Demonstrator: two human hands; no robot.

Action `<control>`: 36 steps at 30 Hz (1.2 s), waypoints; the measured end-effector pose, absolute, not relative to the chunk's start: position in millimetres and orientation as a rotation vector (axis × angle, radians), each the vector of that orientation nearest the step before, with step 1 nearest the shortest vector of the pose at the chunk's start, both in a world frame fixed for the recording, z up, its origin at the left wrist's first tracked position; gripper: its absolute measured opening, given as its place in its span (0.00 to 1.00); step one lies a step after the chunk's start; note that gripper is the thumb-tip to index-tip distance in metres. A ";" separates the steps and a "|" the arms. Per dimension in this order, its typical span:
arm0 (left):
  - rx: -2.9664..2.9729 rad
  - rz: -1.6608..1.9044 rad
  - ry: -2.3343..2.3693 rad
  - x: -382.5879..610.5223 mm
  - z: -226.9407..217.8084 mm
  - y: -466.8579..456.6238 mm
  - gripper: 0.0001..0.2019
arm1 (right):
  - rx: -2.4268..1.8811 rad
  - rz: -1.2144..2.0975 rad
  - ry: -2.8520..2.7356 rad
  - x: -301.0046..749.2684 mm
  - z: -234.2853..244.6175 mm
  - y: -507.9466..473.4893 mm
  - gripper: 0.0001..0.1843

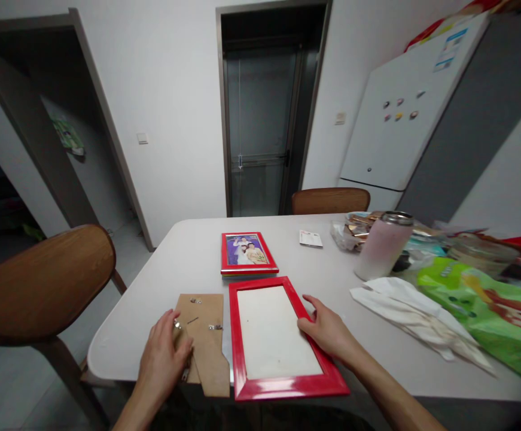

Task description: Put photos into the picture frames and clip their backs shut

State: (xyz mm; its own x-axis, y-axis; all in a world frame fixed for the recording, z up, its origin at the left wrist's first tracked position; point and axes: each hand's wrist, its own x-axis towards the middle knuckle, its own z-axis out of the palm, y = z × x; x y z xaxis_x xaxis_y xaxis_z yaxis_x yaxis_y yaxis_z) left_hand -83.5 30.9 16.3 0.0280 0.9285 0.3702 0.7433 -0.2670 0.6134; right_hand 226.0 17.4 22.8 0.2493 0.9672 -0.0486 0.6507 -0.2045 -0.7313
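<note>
A glossy red frame (pixel 238 341) surrounds a smooth white panel (pixel 276 335) at the near edge of the pale table (pixel 188 251). The right hand (pixel 327 329) touches its rail, thumb and forefinger parted. Beside it, the left hand (pixel 164 344) curls over a matte brown board (pixel 206 347); I can't tell whether it grips anything. Beyond lies a red-rimmed photo (pixel 247 250).

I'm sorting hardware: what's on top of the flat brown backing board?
Silvery metal clips and a flat brown support leg show on the board; the left hand covers part of its left side, hiding what's there.
</note>
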 end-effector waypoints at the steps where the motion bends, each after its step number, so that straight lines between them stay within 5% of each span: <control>1: 2.095 1.096 1.666 -69.7 17.9 24.5 0.19 | -1.824 0.872 -1.364 224.5 26.9 14.6 0.34; 5: 2.251 0.996 1.272 -1.0 29.2 -6.3 0.23 | -1.337 1.333 -0.979 213.6 46.5 -0.2 0.38; 9: 2.410 0.956 0.966 51.6 46.0 -21.4 0.28 | -1.212 1.375 -0.903 205.8 61.3 -8.1 0.42; 15: 2.674 0.950 0.779 61.5 67.2 -22.0 0.19 | -1.190 1.340 -0.958 209.7 60.5 -2.0 0.40; 21: 2.276 1.466 1.203 6.5 75.3 -14.3 0.20 | -1.429 1.208 -1.102 226.8 40.5 7.8 0.36; 28: 1.785 1.294 1.537 -51.5 32.1 -4.9 0.19 | -1.975 0.486 -1.544 241.1 12.4 15.3 0.24; 36: 2.111 1.004 1.587 -63.9 3.7 -4.7 0.14 | -2.017 0.117 -1.742 241.4 11.2 14.9 0.21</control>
